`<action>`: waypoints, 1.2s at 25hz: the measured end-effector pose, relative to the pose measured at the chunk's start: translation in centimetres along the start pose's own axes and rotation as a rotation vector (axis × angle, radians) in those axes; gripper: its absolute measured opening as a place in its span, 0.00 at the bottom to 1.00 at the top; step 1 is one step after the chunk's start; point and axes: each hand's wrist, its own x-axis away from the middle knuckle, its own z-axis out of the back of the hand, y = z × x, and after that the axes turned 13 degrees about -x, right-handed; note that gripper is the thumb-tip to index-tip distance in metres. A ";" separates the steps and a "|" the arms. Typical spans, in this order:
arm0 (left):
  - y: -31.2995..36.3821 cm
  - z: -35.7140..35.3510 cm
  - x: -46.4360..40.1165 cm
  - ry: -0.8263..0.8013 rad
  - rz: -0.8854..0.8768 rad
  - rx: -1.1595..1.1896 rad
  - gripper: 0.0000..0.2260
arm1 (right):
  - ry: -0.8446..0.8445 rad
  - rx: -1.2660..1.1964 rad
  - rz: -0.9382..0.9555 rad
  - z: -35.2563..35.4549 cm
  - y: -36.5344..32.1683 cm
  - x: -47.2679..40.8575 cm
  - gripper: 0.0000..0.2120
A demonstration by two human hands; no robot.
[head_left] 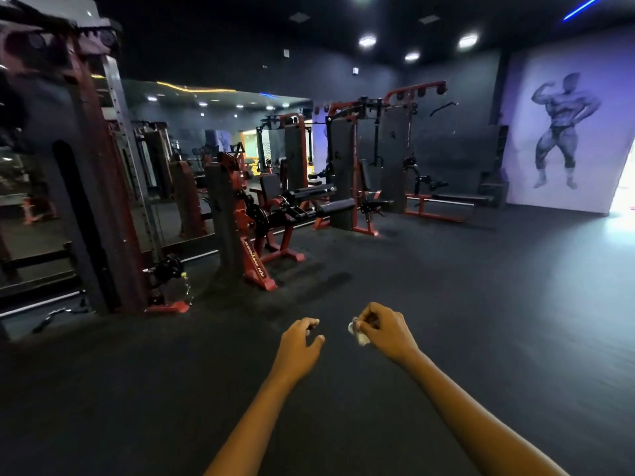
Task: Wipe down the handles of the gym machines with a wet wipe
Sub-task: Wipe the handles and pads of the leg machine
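Note:
My right hand grips a small crumpled white wet wipe, which sticks out on the side facing my other hand. A short gap to its left, my left hand hangs with loosely curled fingers and holds nothing. Both hands hover over dark floor, well away from any machine. Red-and-black gym machines stand ahead: a tall cable tower at the left, a leg machine in the middle, and a multi-station rig farther back with a curved pull-down bar hanging beside it.
Dark rubber floor stretches wide to the right and in front. A mirror wall runs behind the machines at the left. A wall mural of a bodybuilder fills the far right, beside a bright doorway.

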 end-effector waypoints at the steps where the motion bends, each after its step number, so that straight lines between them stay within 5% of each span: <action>1: -0.7 -0.6 -3.7 -0.019 -0.002 -0.001 0.14 | 0.001 0.007 -0.021 -0.3 1.0 -3.4 0.07; 30: -0.7 -34.2 -98.9 -0.137 -0.078 0.014 0.15 | 0.182 0.085 -0.092 13.9 35.8 -95.1 0.05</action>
